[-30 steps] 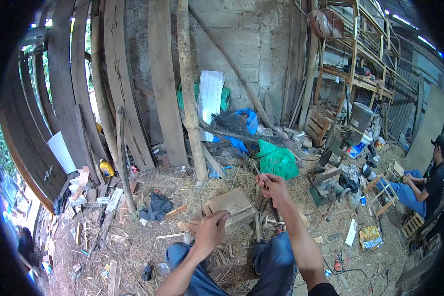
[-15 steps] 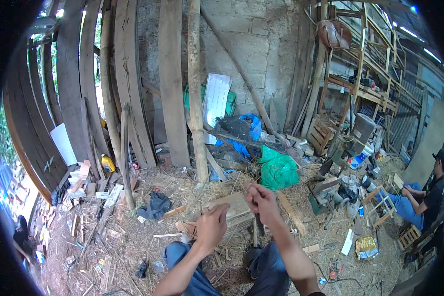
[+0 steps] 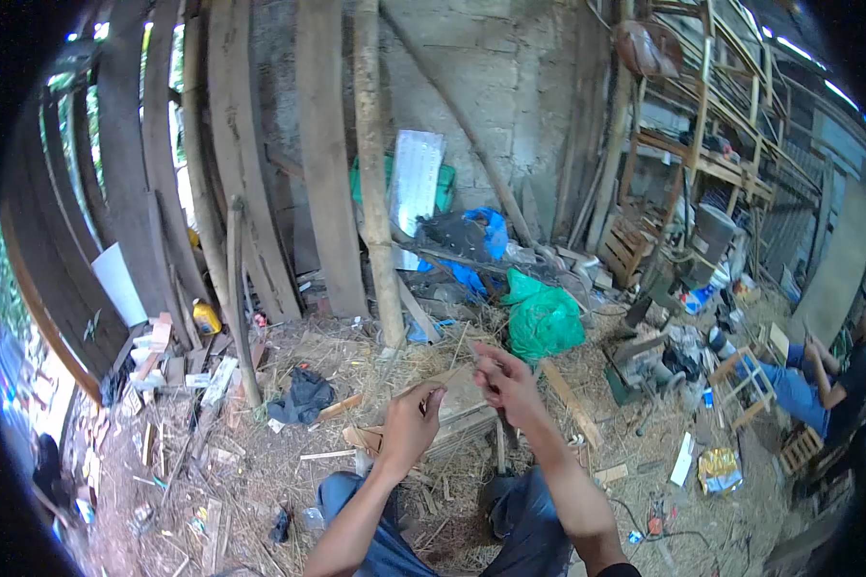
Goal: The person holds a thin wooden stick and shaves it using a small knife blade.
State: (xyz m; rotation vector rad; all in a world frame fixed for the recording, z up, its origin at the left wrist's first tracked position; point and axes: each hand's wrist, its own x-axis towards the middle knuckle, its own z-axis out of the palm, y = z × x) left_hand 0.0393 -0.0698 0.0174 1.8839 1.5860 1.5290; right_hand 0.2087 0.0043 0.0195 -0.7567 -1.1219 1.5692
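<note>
The right hand [image 3: 512, 389] has its fingers closed around a dark slim tool [image 3: 507, 429], probably gripped that way for control, with one end showing below the fist. The left hand [image 3: 411, 423] is beside it, fingers curled together; whether they pinch anything, I cannot tell. Beneath both hands, just beyond the knees, is the wooden piece [image 3: 464, 425], seemingly set low and close for easy reach. The tall boards [image 3: 329, 163] stand upright, perhaps to save floor space. The green bag [image 3: 546, 322] bulges, contents hidden; what the yellow bottle [image 3: 205, 315] holds is unclear too.
</note>
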